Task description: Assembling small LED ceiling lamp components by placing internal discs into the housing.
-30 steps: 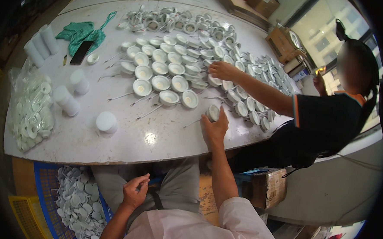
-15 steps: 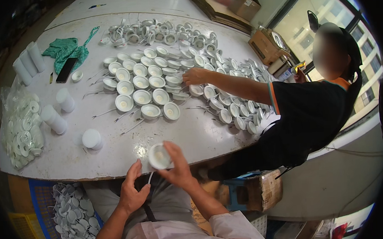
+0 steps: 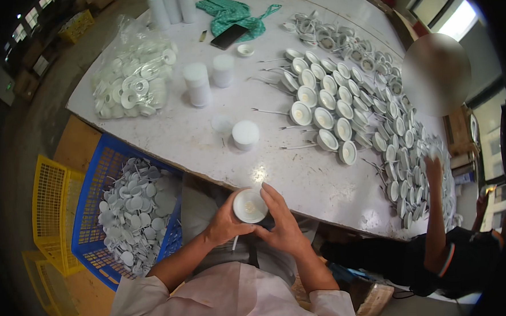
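Note:
A white round downlight (image 3: 250,207) is held over my lap at the table's front edge, its open face turned up and a short white cable hanging below. My left hand (image 3: 229,221) wraps its left side. From the right, my right hand (image 3: 280,225) grips the rim with thumb and fingers. Just beyond stands a short stack of white round discs (image 3: 245,135), with a faint pale round shape (image 3: 222,124) beside it. Rows of similar downlights (image 3: 323,118) lie face up on the table, cables sticking out.
A blue basket (image 3: 90,224) of white round pieces stands at my left by yellow crates (image 3: 53,220). On the table (image 3: 195,155) are a plastic bag of white rings (image 3: 131,78), more disc stacks (image 3: 196,83), a phone (image 3: 229,37) and green cloth (image 3: 228,13). A co-worker's arm (image 3: 436,205) reaches in from the right.
My view has swung left, bringing the blue basket fully into sight. The downlight was in my right hand alone, with my left hand open beside it; now both hands hold it.

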`<move>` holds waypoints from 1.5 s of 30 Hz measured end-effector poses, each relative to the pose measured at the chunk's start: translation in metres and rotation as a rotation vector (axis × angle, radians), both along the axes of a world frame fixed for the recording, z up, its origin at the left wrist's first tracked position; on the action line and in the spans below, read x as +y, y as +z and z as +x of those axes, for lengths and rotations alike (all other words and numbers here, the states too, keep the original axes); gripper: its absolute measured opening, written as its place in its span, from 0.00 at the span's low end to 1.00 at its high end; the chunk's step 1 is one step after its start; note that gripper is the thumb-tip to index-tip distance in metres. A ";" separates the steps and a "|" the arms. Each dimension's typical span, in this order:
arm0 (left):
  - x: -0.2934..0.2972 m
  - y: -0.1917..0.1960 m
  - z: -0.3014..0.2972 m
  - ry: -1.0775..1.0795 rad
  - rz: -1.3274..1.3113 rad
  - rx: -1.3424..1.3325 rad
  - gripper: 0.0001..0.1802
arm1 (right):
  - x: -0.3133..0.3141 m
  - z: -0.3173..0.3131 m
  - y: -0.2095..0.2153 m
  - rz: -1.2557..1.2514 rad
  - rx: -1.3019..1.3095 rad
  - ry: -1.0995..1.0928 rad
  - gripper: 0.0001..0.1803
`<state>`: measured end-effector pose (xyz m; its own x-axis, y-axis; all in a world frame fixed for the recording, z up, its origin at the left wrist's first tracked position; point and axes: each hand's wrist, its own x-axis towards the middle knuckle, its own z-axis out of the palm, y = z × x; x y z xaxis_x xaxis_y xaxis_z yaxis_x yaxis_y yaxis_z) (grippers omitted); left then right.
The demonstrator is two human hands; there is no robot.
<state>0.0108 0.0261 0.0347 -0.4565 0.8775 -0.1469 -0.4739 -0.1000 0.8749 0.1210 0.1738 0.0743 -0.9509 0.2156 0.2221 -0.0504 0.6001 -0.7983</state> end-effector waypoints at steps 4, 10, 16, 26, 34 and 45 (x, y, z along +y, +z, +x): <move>-0.035 -0.015 -0.013 0.152 -0.057 0.026 0.47 | 0.017 -0.026 0.002 -0.277 0.029 -0.044 0.45; -0.034 -0.009 -0.001 0.161 -0.193 0.291 0.45 | 0.058 -0.125 -0.033 -0.289 -0.117 -0.658 0.26; -0.039 -0.018 0.003 0.179 -0.258 0.412 0.46 | 0.066 -0.157 -0.048 -0.253 -0.159 -0.685 0.23; -0.037 -0.022 0.000 0.191 -0.213 0.329 0.43 | 0.061 -0.157 -0.070 -0.512 0.088 -0.597 0.19; -0.031 -0.021 0.004 0.152 -0.262 0.462 0.44 | 0.068 -0.143 -0.053 -0.737 0.011 -0.601 0.16; -0.031 -0.013 0.006 0.138 -0.275 0.469 0.44 | 0.066 -0.120 -0.054 -1.055 0.124 -0.611 0.12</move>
<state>0.0171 -0.0050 0.0213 -0.6360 0.7630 -0.1154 -0.0268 0.1276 0.9915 0.0010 0.2399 0.0207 -0.6155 0.7477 -0.2493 -0.0977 -0.3863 -0.9172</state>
